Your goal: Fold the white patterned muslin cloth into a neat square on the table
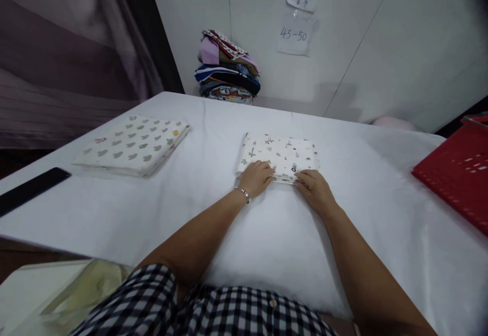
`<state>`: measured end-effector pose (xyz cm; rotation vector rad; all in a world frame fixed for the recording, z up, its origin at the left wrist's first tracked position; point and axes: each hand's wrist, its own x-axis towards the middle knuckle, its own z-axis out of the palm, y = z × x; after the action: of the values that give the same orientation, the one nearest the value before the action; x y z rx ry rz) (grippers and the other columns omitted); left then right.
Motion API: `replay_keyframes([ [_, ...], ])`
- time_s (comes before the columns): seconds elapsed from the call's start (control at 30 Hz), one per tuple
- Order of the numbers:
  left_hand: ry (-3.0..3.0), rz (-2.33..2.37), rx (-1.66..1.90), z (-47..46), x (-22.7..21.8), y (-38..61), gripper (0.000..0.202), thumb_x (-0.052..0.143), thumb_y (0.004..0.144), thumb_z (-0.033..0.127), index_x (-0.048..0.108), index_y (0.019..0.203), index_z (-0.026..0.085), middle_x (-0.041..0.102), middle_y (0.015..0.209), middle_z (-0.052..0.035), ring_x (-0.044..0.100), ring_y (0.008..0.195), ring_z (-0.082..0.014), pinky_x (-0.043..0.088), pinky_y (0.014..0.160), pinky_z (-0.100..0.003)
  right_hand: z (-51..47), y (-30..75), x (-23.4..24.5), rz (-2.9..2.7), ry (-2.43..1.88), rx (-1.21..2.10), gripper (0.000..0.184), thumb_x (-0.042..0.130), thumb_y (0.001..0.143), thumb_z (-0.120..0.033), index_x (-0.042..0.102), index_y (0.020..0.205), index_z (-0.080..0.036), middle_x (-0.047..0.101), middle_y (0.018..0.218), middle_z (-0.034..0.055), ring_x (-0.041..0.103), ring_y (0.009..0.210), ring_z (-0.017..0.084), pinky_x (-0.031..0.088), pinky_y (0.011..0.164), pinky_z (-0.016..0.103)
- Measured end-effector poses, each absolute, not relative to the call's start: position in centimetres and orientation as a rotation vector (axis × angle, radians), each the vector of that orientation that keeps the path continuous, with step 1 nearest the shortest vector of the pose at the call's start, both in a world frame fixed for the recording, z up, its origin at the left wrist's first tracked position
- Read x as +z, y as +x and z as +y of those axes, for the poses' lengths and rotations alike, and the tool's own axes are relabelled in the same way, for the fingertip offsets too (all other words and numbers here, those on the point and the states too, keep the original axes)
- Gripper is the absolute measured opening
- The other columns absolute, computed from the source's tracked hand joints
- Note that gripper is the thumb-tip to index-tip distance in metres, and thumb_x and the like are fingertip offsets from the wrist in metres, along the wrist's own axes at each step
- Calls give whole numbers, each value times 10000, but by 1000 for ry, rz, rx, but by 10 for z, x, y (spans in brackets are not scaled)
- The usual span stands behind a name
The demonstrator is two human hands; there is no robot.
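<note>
2 hands rest at the near edge of a folded cloth. The cloth is white with small dark and grey shapes on it. It lies flat on the counter, about in the middle, straight in front of the person.

The left hand lies palm down on the near left corner of the cloth. Its fingers are bent a little and rest on top. Its grip is loose and holds nothing; the hand only rests on the cloth. A thin silver band sits on the wrist.

The right hand is at the near edge too, more to the right. Its fingertips touch the edge where the layers show. I cannot tell if its grip is closed on the edge or just touching it. Most of the cloth lies past both hands, farther from the person. The 2 hands are near each other but do not touch.

The counter has a white cover. On its left lies a spotted cloth, also folded, well apart from the hands. A flat black thing lies at the left edge. A red basket sits on the right. At the back, by the wall, is a pile of clothes in many colours. A note on the wall reads 45-50.
</note>
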<state>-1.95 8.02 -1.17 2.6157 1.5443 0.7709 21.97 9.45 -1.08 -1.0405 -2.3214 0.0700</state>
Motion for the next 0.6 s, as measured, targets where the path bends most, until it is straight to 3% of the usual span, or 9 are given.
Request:
replay_keyframes([
  [0.33,2639,1559,755,81,-12,-19,165,491,904,288,622,956,204,591,923,-30,481,883,-184,371,778,-332,95,220,-15,-2351,-1051,-7,258,462,890,-241,619,1091,-199,623,1006,89,529,918,226,449,808,378],
  [0.6,2625,1612,685,76,-5,-22,167,570,854,301,619,985,210,592,971,-36,486,926,-199,381,791,-344,94,220,-16,-2317,-1078,-66,255,413,899,-197,625,1039,-174,628,973,101,527,898,232,442,791,381],
])
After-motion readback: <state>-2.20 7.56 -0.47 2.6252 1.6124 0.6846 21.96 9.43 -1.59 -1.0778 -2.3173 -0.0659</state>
